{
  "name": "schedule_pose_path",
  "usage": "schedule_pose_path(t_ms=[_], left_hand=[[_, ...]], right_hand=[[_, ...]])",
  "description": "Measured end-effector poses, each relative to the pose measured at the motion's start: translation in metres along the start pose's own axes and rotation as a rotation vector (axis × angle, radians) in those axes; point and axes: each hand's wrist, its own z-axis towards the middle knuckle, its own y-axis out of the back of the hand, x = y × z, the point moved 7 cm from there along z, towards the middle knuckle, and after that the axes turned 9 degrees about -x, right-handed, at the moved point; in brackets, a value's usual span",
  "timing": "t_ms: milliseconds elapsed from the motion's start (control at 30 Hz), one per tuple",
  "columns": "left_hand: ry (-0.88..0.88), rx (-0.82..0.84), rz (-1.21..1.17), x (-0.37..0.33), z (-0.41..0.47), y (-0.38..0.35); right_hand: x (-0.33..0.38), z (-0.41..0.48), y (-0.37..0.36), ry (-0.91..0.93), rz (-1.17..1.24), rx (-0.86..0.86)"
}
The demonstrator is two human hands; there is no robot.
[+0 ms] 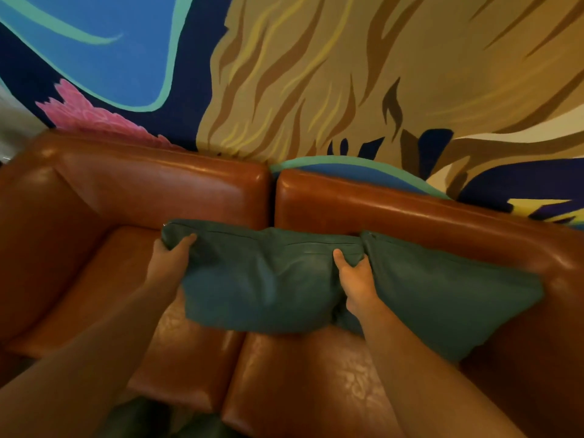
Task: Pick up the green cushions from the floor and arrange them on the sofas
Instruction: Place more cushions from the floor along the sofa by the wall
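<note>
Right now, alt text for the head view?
Left hand and right hand grip a soft green cushion by its upper corners, over the seam between two brown leather sofas. A second green cushion leans on the right sofa, under a painted mural.

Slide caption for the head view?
Left hand and right hand grip a green cushion over brown leather sofas, beside a second green cushion.

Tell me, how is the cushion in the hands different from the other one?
The left hand and right hand grip the middle cushion; the right cushion just leans on the right sofa. The middle cushion crosses the gap between sofas; the right cushion doesn't. Both are green.
</note>
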Motion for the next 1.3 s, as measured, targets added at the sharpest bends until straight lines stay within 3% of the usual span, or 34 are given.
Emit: schedule_pose_path(t_ms=[300, 600, 833, 933, 1067, 1300], left_hand=[[-0.068, 0.027, 0.011, -0.007, 0.089, -0.059], [-0.05, 0.166, 0.005, -0.017, 0.107, -0.115], [-0.075, 0.167, 0.111, -0.021, 0.113, -0.124], [-0.138, 0.043, 0.368, -0.02, 0.103, -0.125], [-0.175, -0.061, 0.381, -0.018, 0.086, -0.131], [-0.178, 0.018, 0.387, -0.019, 0.071, -0.12]], right_hand=[[0.001, 0.066, -0.052, 0.055, -0.058, -0.066], [0.001, 0.099, -0.077, 0.099, -0.041, -0.1], [0.012, 0.086, -0.07, 0.25, -0.192, -0.208], [0.011, 0.092, -0.073, 0.214, -0.231, -0.17], [0.008, 0.102, -0.074, 0.157, -0.283, -0.105], [0.003, 0.093, -0.072, 0.017, -0.286, -0.081]])
